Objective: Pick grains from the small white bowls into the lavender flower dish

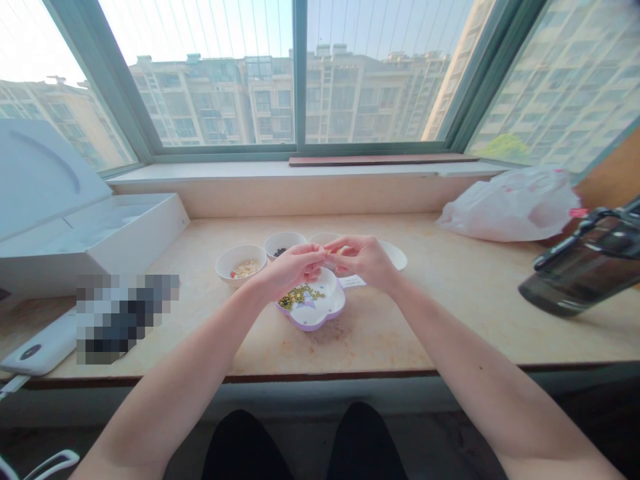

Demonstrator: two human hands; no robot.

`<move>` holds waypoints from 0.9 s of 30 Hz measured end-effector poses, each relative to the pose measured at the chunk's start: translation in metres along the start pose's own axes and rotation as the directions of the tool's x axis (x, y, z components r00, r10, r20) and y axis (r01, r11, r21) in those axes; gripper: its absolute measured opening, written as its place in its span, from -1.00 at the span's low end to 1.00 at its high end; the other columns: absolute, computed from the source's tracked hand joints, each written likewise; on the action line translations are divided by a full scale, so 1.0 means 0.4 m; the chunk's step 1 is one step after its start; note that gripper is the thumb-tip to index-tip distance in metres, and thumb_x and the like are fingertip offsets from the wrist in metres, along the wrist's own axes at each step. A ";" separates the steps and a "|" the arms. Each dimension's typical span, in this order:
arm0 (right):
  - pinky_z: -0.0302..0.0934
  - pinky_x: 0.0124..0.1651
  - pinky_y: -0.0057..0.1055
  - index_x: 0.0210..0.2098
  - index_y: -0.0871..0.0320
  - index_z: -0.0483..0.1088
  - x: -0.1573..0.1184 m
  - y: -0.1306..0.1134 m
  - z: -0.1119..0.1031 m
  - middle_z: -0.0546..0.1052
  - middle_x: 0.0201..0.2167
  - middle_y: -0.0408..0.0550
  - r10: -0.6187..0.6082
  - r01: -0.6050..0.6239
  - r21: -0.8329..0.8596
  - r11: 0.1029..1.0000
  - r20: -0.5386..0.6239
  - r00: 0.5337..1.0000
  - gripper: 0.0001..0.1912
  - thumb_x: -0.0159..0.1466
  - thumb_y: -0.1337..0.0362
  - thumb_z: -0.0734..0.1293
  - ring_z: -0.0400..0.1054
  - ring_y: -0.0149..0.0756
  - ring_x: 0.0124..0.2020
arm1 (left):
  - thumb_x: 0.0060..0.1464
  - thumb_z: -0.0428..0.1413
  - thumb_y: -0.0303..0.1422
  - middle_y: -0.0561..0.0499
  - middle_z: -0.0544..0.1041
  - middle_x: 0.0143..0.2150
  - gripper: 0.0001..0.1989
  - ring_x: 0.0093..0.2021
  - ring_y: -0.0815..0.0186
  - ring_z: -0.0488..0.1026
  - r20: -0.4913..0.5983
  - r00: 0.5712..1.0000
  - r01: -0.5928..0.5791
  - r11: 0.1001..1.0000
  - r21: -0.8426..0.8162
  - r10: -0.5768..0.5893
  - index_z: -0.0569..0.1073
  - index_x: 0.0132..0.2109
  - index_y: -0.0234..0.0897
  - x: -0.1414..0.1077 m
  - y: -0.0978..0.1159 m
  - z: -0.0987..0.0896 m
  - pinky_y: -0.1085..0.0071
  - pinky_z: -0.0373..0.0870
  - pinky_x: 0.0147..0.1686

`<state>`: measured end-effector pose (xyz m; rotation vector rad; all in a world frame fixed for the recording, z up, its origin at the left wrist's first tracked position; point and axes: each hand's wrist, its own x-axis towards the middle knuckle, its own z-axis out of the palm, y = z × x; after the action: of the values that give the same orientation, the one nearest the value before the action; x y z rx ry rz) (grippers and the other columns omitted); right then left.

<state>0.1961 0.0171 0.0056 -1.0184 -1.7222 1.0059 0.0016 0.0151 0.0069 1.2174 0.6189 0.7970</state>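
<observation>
Left grip (290, 268), right grip (363, 261) meet — over a lobed dish (336, 308) of mung beans (301, 297).

The white dish (327, 308) has a lilac rim (311, 326) (purple print (303, 312) inside, too)

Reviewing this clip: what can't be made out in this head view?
- Pinched item: the left hand and right hand hide most of it; only a tiny yellowish bit shows.
- Rear white bowl: the hands hide its contents.
- Object on the counter's left: pixelated beyond recognition.
- Dark bottle: cut off by the right edge.
- Paper slip: partly under the right hand; any print is unreadable.
</observation>
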 end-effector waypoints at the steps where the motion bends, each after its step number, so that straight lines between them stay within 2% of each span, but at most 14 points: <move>1: 0.34 -0.48 -0.42 -0.25 0.16 0.63 0.000 0.001 0.003 0.54 -0.56 -0.11 0.008 -0.008 0.008 1.000 -0.010 1.000 -0.59 0.02 0.01 0.58 0.38 -0.37 -0.55 | 0.08 0.28 -0.27 0.17 0.17 -0.49 -0.72 -0.51 0.51 0.10 -0.010 1.000 0.002 1.000 -0.008 -0.002 0.33 -0.32 -0.29 0.001 -0.002 0.001 0.49 0.04 -0.49; 5: 0.36 -0.49 -0.41 -0.30 0.18 0.65 0.001 0.006 0.012 0.55 -0.57 -0.09 0.014 -0.012 0.037 0.999 -0.028 1.000 -0.55 -0.05 0.00 0.61 0.40 -0.36 -0.55 | 0.06 0.27 -0.33 0.17 0.16 -0.50 -0.75 -0.52 0.51 0.11 -0.059 0.998 0.014 0.999 -0.043 -0.016 0.33 -0.33 -0.29 0.005 -0.011 0.007 0.49 0.03 -0.50; 10: 0.34 -0.54 -0.43 -0.29 0.20 0.66 0.005 0.018 0.018 0.53 -0.59 -0.08 -0.032 0.032 0.005 0.999 -0.081 0.996 -0.51 -0.03 -0.07 0.58 0.38 -0.37 -0.58 | 0.04 0.28 -0.33 0.16 0.21 -0.50 -0.74 -0.52 0.52 0.14 -0.085 0.996 0.015 0.995 -0.097 -0.023 0.33 -0.35 -0.30 0.007 -0.019 0.007 0.49 0.05 -0.48; 14: 0.35 -0.51 -0.41 -0.30 0.17 0.67 0.008 0.027 0.018 0.61 -0.45 -0.02 -0.094 0.090 -0.047 0.995 -0.085 0.992 -0.55 0.03 -0.09 0.55 0.42 -0.34 -0.54 | 0.04 0.28 -0.33 0.17 0.21 -0.51 -0.76 -0.53 0.52 0.13 -0.104 0.994 0.006 0.995 -0.098 -0.016 0.35 -0.35 -0.31 0.008 -0.020 0.005 0.48 0.03 -0.49; 18: 0.33 -0.45 -0.40 -0.32 0.14 0.67 0.011 0.023 0.014 0.64 -0.35 0.00 -0.185 0.170 -0.120 0.978 -0.126 0.975 -0.66 0.13 -0.02 0.51 0.43 -0.37 -0.53 | 0.03 0.27 -0.34 0.16 0.24 -0.49 -0.79 -0.52 0.52 0.14 -0.081 0.997 -0.018 0.996 -0.086 0.011 0.38 -0.32 -0.31 0.005 -0.010 0.007 0.48 0.03 -0.48; 20: 0.30 -0.45 -0.40 -0.32 0.14 0.66 0.012 0.018 0.009 0.63 -0.40 -0.01 -0.171 0.152 -0.122 0.981 -0.164 0.972 -0.68 0.13 0.01 0.51 0.42 -0.36 -0.54 | 0.04 0.27 -0.31 0.16 0.25 -0.49 -0.79 -0.51 0.50 0.16 -0.077 0.997 -0.034 0.998 -0.049 0.030 0.41 -0.29 -0.31 0.003 -0.004 0.006 0.47 0.06 -0.46; 22: 0.27 -0.46 -0.41 -0.30 0.17 0.66 0.014 0.014 0.000 0.59 -0.52 -0.05 -0.121 0.107 -0.080 0.991 -0.195 0.973 -0.66 0.11 0.01 0.52 0.39 -0.35 -0.56 | 0.09 0.22 -0.24 0.15 0.27 -0.49 -0.79 -0.51 0.46 0.18 -0.103 0.993 -0.041 0.993 0.109 0.052 0.44 -0.27 -0.30 0.003 -0.003 0.002 0.45 0.09 -0.44; 24: 0.23 -0.48 -0.41 -0.29 0.19 0.65 0.015 0.013 -0.009 0.51 -0.62 -0.11 -0.082 0.081 -0.014 0.997 -0.194 0.978 -0.63 0.08 0.01 0.54 0.34 -0.37 -0.58 | 0.15 0.16 -0.22 0.10 0.33 -0.49 -0.79 -0.48 0.41 0.24 -0.122 0.986 -0.049 0.905 0.422 0.110 0.48 -0.28 -0.29 0.003 -0.007 -0.007 0.43 0.13 -0.41; 25: 0.21 -0.48 -0.42 -0.29 0.20 0.64 0.016 0.012 -0.013 0.49 -0.64 -0.13 -0.072 0.076 0.019 0.997 -0.181 0.981 -0.62 0.07 0.01 0.54 0.32 -0.39 -0.59 | 0.16 0.14 -0.24 0.07 0.37 -0.47 -0.80 -0.45 0.38 0.27 -0.101 0.984 -0.061 0.801 0.595 0.150 0.50 -0.30 -0.29 0.004 -0.011 -0.011 0.41 0.15 -0.39; 27: 0.18 -0.49 -0.43 -0.31 0.21 0.64 0.016 0.009 -0.019 0.47 -0.64 -0.14 -0.067 0.078 0.069 0.995 -0.146 0.987 -0.62 0.06 0.02 0.55 0.30 -0.41 -0.59 | 0.15 0.13 -0.32 0.02 0.46 -0.40 -0.85 -0.38 0.32 0.34 0.017 0.982 -0.116 0.524 0.844 0.190 0.53 -0.33 -0.28 0.005 -0.020 -0.020 0.39 0.19 -0.33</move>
<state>0.2022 0.0257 0.0061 -0.9500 -1.5812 0.9213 -0.0020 0.0200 -0.0027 2.1812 1.0408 0.6917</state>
